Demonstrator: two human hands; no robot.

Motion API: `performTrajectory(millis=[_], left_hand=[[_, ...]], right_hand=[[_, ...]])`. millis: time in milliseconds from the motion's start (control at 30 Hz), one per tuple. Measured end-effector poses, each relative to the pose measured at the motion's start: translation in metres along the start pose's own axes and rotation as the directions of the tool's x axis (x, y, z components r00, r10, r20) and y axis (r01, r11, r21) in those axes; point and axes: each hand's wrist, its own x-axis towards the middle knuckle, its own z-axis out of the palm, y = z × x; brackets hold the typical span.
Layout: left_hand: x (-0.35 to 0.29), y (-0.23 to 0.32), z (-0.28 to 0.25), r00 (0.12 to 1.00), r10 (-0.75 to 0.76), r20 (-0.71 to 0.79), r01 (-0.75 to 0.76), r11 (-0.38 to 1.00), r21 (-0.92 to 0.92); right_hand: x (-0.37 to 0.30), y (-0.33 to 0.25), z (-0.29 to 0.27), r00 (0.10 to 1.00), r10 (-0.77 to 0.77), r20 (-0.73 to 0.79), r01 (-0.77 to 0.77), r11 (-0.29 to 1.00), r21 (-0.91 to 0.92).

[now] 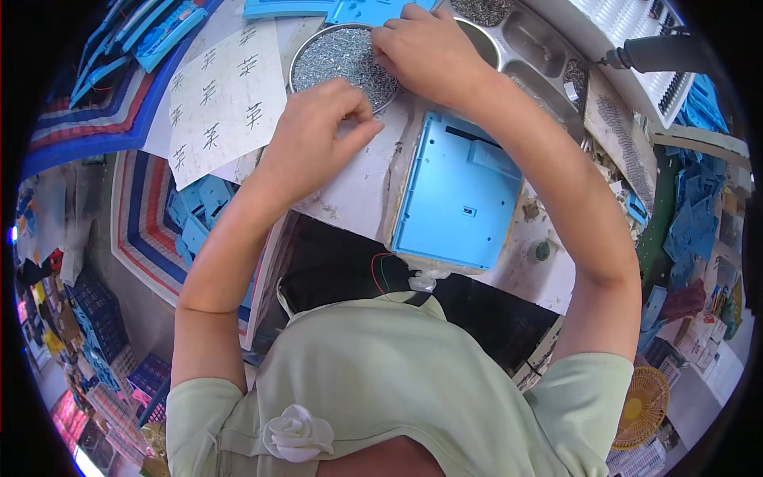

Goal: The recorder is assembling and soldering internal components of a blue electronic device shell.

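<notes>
A round metal bowl [291,70] full of small silvery screws [338,57] stands at the far edge of my reach. My right hand [429,52] is over the bowl's right side, its fingers bent down among the screws; what they pinch is hidden. At the bowl's near rim is my left hand [318,135], fingers curled, with the thumb standing apart and nothing visible between. Nearer to me, below my right forearm, a light blue plastic panel [453,203] lies on a padded base with tape-like edges.
Right of the bowl sits a metal tray with compartments [536,46], some holding small parts. A dark powered screwdriver [656,54] juts in at the upper right. Handwritten paper [226,99] lies at left, near striped bags with blue parts [163,36]. More blue pieces [691,203] are at far right.
</notes>
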Motion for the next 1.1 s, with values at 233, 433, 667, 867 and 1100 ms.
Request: performTrajectory(millis=[233,433,667,867,1100], left_hand=[[-0.012,0.018,-0.002,1.0,-0.017,-0.001,0.017,0.999,0.045],[-0.016,0.018,0.013,0.989,-0.143,0.044,0.149,0.967,-0.208],[-0.005,0.024,0.02,0.968,-0.22,0.12,0.249,0.897,-0.366],[0.008,0.025,0.038,1.0,-0.03,-0.008,0.03,0.995,-0.098],[0.013,0.03,0.036,0.986,-0.052,0.158,0.076,0.986,-0.149]], right_hand=[[-0.056,0.021,-0.077,0.979,0.164,-0.123,-0.133,0.965,0.224],[-0.159,0.018,-0.105,0.906,0.402,0.134,-0.423,0.835,0.353],[-0.161,0.021,-0.096,0.919,0.355,0.172,-0.394,0.845,0.362],[-0.138,0.033,-0.102,0.921,0.343,0.182,-0.388,0.812,0.436],[-0.035,0.022,-0.061,0.993,0.062,0.105,-0.098,0.915,0.391]])
